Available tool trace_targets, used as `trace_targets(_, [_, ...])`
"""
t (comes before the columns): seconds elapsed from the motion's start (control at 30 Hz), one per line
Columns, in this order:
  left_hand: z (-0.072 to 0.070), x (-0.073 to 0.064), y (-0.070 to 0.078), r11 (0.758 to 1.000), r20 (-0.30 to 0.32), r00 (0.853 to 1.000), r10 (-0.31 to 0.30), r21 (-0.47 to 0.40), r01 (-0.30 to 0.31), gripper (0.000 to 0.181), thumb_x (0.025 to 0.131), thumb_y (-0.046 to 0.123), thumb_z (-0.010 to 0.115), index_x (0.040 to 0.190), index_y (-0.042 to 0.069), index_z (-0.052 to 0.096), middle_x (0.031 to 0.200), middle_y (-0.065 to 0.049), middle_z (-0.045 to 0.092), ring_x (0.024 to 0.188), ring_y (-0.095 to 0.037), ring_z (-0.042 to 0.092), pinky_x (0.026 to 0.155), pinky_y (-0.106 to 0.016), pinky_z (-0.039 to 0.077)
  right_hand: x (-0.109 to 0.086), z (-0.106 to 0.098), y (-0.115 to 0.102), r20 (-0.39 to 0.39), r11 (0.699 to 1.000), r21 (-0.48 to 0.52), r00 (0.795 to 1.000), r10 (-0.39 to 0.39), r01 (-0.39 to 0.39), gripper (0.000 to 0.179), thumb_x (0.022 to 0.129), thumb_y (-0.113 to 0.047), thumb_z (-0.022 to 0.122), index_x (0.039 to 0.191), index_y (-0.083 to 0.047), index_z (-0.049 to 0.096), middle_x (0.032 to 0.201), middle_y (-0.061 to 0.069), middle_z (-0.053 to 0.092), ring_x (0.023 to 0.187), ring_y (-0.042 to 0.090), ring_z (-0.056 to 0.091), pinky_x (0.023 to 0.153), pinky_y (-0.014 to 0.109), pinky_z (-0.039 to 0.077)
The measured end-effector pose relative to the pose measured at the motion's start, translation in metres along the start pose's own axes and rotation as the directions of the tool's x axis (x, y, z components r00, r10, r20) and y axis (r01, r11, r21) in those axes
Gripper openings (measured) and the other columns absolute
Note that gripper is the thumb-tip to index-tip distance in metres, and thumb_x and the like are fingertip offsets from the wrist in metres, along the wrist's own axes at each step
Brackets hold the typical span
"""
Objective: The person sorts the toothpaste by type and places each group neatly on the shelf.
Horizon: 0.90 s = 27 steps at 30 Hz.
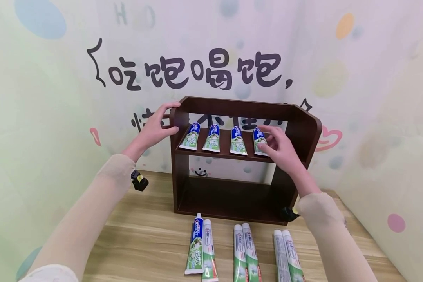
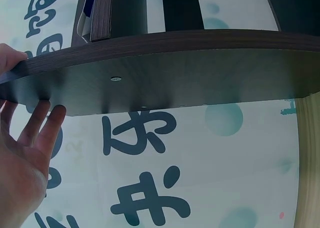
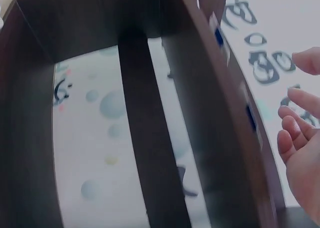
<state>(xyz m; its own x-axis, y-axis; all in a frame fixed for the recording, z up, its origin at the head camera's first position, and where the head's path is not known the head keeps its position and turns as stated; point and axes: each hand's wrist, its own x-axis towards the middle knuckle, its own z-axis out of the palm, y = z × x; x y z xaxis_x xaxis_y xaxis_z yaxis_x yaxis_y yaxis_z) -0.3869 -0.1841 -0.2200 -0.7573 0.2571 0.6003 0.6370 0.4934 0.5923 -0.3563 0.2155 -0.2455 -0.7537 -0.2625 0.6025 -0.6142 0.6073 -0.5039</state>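
My left hand grips the left side panel of a dark brown wooden shelf, its thumb at the front edge. In the left wrist view, the fingertips touch the panel's outer face. Several blue, white and green toothpaste tubes lie in a row on the upper board, caps toward the back. At the rightmost toothpaste tube is my right hand, thumb and fingers apart. The right wrist view shows those fingers loosely bent beside the board, with nothing visible between them.
On the wood-grain table, in front of the shelf, lie more toothpaste tubes in pairs: a blue-green tube beside a white-green one, a middle pair and a right pair. A printed backdrop stands close behind.
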Motion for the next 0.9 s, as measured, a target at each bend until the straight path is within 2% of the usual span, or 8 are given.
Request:
trace_targets(0.1, [0.000, 0.000, 0.000, 1.000, 0.003, 1.000, -0.003, -0.005, 0.003, 0.067, 0.089, 0.011, 0.067, 0.148, 0.026, 0.039, 0.162, 0.006, 0.031, 0.134, -0.035, 0.046, 0.100, -0.054, 0.052, -0.006, 0.005, -0.012, -0.013, 0.997, 0.010, 0.997, -0.073, 0.073, 0.053, 0.093, -0.025, 0.064, 0.144, -0.016, 0.050, 0.124, 0.017, 0.053, 0.094, 0.026, 0.049, 0.071, 0.020, 0.043])
trace_targets(0.23, [0.000, -0.001, 0.000, 1.000, 0.004, 1.000, -0.009, -0.003, 0.009, 0.067, 0.089, 0.011, 0.067, 0.148, 0.025, 0.038, 0.162, 0.005, 0.030, 0.135, -0.036, 0.046, 0.100, -0.055, 0.052, -0.013, 0.014, -0.026, -0.009, 0.991, 0.018, 0.991, -0.132, 0.132, 0.055, 0.091, -0.023, 0.067, 0.144, -0.018, 0.050, 0.136, 0.011, 0.052, 0.103, 0.029, 0.051, 0.075, 0.025, 0.046])
trace_targets(0.43, [0.000, -0.001, -0.001, 1.000, -0.001, 1.000, -0.004, -0.007, 0.004, 0.066, 0.090, 0.012, 0.067, 0.148, 0.028, 0.039, 0.162, 0.007, 0.031, 0.133, -0.035, 0.046, 0.100, -0.055, 0.052, -0.025, 0.029, -0.044, 0.013, 0.976, 0.057, 0.978, -0.210, 0.209, 0.057, 0.088, -0.016, 0.068, 0.142, -0.018, 0.052, 0.137, 0.010, 0.052, 0.106, 0.030, 0.051, 0.080, 0.035, 0.046])
trace_targets(0.6, [0.000, 0.000, 0.000, 1.000, -0.001, 1.000, -0.003, -0.014, 0.003, 0.066, 0.090, 0.012, 0.067, 0.147, 0.028, 0.039, 0.161, 0.007, 0.031, 0.133, -0.034, 0.047, 0.099, -0.054, 0.053, -0.037, 0.043, -0.054, 0.034, 0.969, 0.056, 0.969, -0.244, 0.242, 0.060, 0.086, -0.018, 0.070, 0.142, -0.019, 0.051, 0.140, 0.007, 0.051, 0.108, 0.030, 0.052, 0.083, 0.031, 0.048])
trace_targets(0.9, [0.000, 0.000, 0.001, 1.000, 0.001, 1.000, -0.003, -0.012, 0.003, 0.066, 0.090, 0.011, 0.067, 0.147, 0.028, 0.039, 0.161, 0.007, 0.031, 0.133, -0.034, 0.046, 0.100, -0.054, 0.052, -0.054, 0.071, -0.058, 0.071, 0.965, 0.086, 0.965, -0.254, 0.248, 0.060, 0.088, -0.024, 0.070, 0.144, -0.021, 0.049, 0.139, 0.004, 0.052, 0.111, 0.016, 0.051, 0.084, 0.029, 0.052])
